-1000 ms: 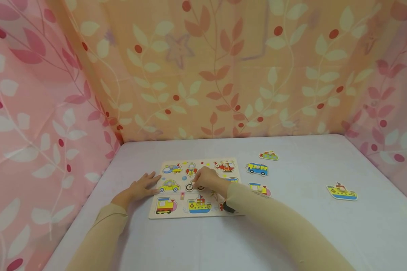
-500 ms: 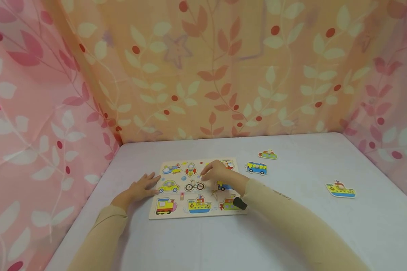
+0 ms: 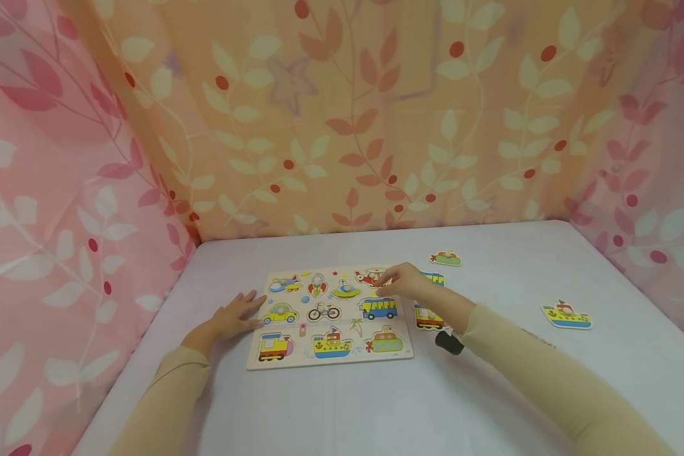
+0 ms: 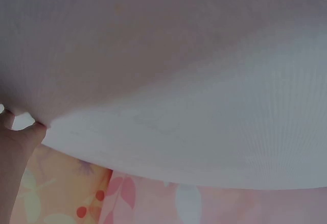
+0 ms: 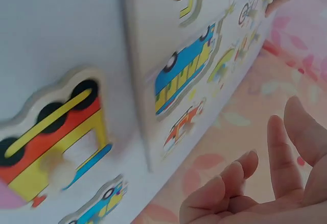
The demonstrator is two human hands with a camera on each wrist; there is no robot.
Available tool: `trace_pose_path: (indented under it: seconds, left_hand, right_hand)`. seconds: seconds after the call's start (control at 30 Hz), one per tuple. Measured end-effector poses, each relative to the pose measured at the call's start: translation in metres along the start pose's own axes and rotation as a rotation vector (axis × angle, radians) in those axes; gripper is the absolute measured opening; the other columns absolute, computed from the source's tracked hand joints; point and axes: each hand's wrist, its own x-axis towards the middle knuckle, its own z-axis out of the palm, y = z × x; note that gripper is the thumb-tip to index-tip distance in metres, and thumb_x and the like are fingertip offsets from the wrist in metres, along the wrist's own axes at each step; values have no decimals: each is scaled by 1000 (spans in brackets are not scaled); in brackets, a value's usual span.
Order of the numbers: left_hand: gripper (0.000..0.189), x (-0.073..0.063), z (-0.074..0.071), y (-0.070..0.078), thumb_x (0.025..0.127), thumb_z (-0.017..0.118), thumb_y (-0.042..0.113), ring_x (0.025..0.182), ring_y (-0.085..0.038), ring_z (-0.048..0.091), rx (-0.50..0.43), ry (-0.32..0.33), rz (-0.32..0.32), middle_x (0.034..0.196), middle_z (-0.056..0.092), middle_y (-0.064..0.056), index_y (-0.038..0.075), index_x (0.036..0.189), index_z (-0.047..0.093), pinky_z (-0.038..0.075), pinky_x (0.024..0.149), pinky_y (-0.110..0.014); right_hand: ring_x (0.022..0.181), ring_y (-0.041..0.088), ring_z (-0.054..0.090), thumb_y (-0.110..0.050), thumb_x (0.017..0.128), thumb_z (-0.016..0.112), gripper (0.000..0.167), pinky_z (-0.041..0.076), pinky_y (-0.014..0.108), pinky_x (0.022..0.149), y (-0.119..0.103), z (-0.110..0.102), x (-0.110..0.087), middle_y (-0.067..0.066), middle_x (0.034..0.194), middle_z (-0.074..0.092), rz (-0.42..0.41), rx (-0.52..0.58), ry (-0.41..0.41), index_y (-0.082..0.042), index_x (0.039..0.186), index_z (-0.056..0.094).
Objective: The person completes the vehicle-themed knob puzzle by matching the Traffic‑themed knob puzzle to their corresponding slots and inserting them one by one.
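A wooden peg puzzle board [image 3: 349, 316] with vehicle pictures lies on the white table. Knobbed pieces sit in its upper part: a plane [image 3: 284, 284], rocket, flying saucer [image 3: 345, 289], helicopter [image 3: 369, 277], yellow car [image 3: 280, 313] and bicycle [image 3: 323, 311]. The bus [image 3: 379, 308], train, ship and submarine pictures show no knobs. My left hand [image 3: 236, 315] rests at the board's left edge, fingers spread. Over the board's right edge hovers my right hand [image 3: 410, 282], near the helicopter; its fingers are loosely bent with nothing between them in the right wrist view.
Right of the board lie a loose train piece [image 3: 427, 318], a bus piece [image 3: 435, 278] partly behind the right hand, and a submarine piece [image 3: 446, 258]. A ship piece [image 3: 567, 315] lies farther right. Flowered curtains [image 3: 319, 126] enclose the table's back and sides.
My right hand has left the bicycle piece in the board and moved right to the board's right edge. The left hand has stayed in place.
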Motion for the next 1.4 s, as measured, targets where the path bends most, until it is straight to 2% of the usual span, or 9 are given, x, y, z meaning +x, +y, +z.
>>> trace_pose_path:
  seconds: [0.2,0.43,0.67,0.83,0.9,1.03,1.13,1.27,1.4]
  left_hand:
    - [78,1,1,-2,92,61,48,144,-46,-3,7,2,-2,160,12,-21,12,154,28,-2,107,-71]
    - [78,2,2,-4,91,61,48,144,-47,-3,2,13,10,159,13,-22,12,153,29,-2,107,-72]
    - [76,1,2,-3,92,61,46,144,-46,-2,-3,10,13,159,13,-21,12,153,29,-2,107,-71]
    - [77,2,3,-4,92,61,46,144,-45,-2,-5,10,7,159,13,-21,11,153,30,-2,108,-70]
    - [78,3,3,-5,92,61,47,144,-45,-3,-6,10,4,160,13,-21,11,153,30,-2,108,-70]
    - [77,5,4,-7,92,61,47,145,-45,-2,5,10,7,160,13,-21,12,153,30,-2,108,-71]
    - [78,5,4,-6,92,61,47,144,-45,-2,7,9,6,160,13,-21,12,153,30,-2,107,-71]
    - [77,3,4,-4,92,61,47,144,-46,-3,2,9,1,160,13,-21,12,153,29,-2,107,-71]
    - [77,2,4,-3,92,61,46,144,-46,-2,5,13,-2,159,13,-21,12,153,30,-2,107,-71]
  right_hand:
    - [117,36,47,-16,89,71,25,42,53,98,14,-20,-9,20,132,55,23,-16,41,-3,111,72]
    - [112,35,48,-18,91,69,31,45,47,93,44,-32,-10,19,126,56,2,-10,109,-2,117,68]
    - [117,40,47,-19,90,70,39,45,47,94,70,-44,-6,25,130,53,61,40,176,-2,124,64]
    - [116,38,46,-15,90,69,42,45,39,87,85,-50,1,26,133,50,83,98,172,3,127,60]
    - [113,37,46,-16,89,70,44,45,38,86,89,-53,5,27,134,50,95,80,165,3,128,60]
    - [117,39,43,-20,88,71,46,41,43,93,98,-58,15,29,139,44,132,3,160,0,128,60]
    - [128,42,34,-21,89,72,46,35,49,102,102,-62,22,30,146,34,165,9,145,-1,128,60]
    - [128,42,32,-20,89,72,44,35,49,103,103,-64,28,29,148,31,214,55,123,-1,127,61]
    - [121,38,37,-19,90,70,42,37,46,100,100,-63,31,29,145,36,248,59,122,0,126,62]
